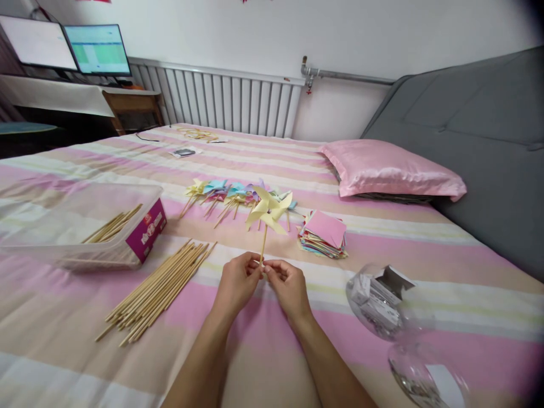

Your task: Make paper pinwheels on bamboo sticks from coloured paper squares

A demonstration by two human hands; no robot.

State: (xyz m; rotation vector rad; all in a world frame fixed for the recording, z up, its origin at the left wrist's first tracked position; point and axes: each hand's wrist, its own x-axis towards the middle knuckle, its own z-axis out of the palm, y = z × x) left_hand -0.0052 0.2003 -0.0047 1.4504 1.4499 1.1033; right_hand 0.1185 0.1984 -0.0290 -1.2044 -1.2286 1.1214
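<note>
A pale yellow paper pinwheel (268, 210) stands upright on a thin wooden stick in front of me. My left hand (243, 279) pinches the lower end of that stick between thumb and fingers. Close against it, my right hand (289, 283) also has its fingertips closed at the stick's lower end. Behind the held pinwheel, several finished pinwheels (216, 188) in yellow, blue, purple and green lie in a row on the bed. To the right of them is a stack of coloured paper squares (325, 229), pink on top.
A bundle of wooden sticks (159, 292) lies at left beside a clear plastic box (153, 195) holding more sticks. At right sit a clear round container (376, 303) with small boxes and another with metal bits (425, 377). A pink pillow (395, 167) rests near the grey headboard (471, 130).
</note>
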